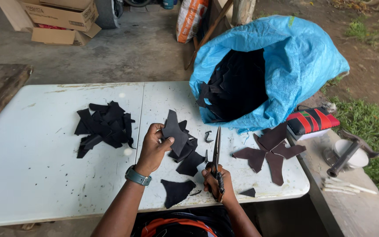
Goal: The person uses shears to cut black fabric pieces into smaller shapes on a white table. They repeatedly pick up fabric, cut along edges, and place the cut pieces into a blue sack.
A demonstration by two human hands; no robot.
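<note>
Outdoors at a white table [44, 166], my left hand [154, 147] pinches a dark scrap [175, 129] up for trimming; my right hand [216, 182] grips closed scissors [216, 151].

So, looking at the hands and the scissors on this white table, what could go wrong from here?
1. The scissors in the right hand point toward the left hand, which holds a dark leather piece; a slip could nick the fingers.
2. A small dark scrap lies near the table edge and could fall off.
3. The blue sack overhangs the table's far right side and may tip.
</note>
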